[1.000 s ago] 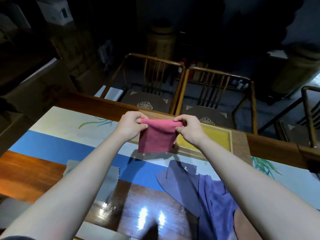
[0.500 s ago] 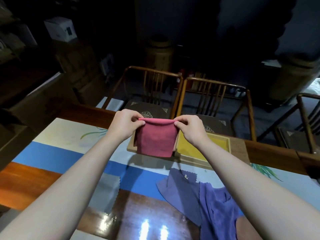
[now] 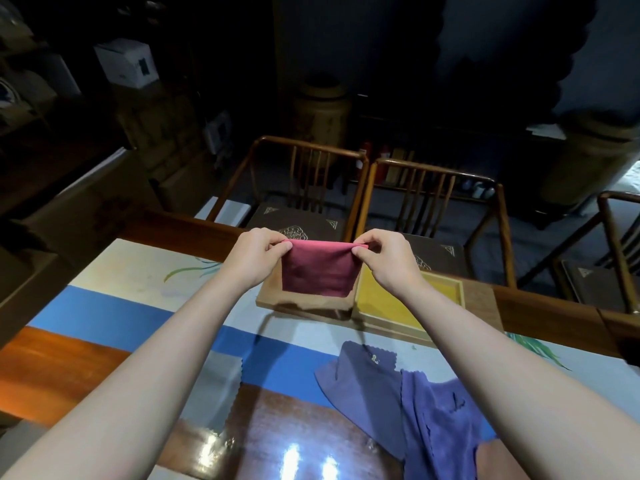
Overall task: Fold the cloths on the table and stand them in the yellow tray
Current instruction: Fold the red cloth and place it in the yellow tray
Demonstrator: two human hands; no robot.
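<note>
Centre frame: left hand (image 3: 254,259) and right hand (image 3: 388,259) each pinch a top corner of the folded crimson cloth (image 3: 318,271), hanging it upright, seemingly above the yellow-lined wooden tray (image 3: 408,304), for standing inside.

My view is dim behind; overhead light glares off the glossy table (image 3: 277,427), edges bow outward, slightly soft.

Below the pinch, the folded red cloth (image 3: 320,271) hides from us the floor of the wooden compartment (image 3: 304,301) it hangs in front of, and our right hand (image 3: 389,261) covers a corner of the yellow tray (image 3: 408,304). Nearer us than the grip, the purple cloths (image 3: 415,403) run off the bottom edge and under our right forearm.
</note>
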